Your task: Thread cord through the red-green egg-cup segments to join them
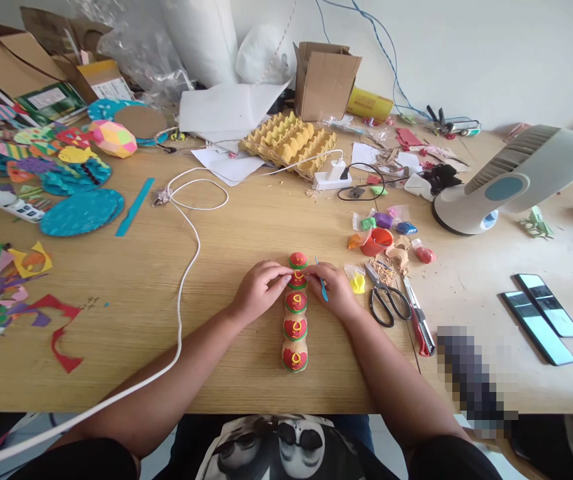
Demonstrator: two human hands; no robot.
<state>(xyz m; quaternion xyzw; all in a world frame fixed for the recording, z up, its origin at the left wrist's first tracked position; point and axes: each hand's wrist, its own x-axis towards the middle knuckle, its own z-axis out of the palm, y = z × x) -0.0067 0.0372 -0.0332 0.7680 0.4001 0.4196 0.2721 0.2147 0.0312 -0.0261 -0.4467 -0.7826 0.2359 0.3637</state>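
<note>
Upright before me stands a strip of egg carton cups (295, 328), its several bumps covered in red clay with green edges and yellow loops. My left hand (266, 283) has its thumb and fingers pinched on the left side of the second bump from the far end. From the other side, my right hand (335, 291) touches the same bump with its fingertips. A small blue clay tool (323, 288) is held between that hand's fingers. The fingertips hide part of the bump, so any small piece of clay between them cannot be made out.
Black-handled scissors (389, 300) and a red utility knife (420, 323) lie right of my right hand. Beyond them are clay packets (383, 220), a red cup (377, 241) and a white fan-like device (506, 180). A white cable (181, 300) crosses my left forearm. Yellow egg trays (291, 143) sit behind.
</note>
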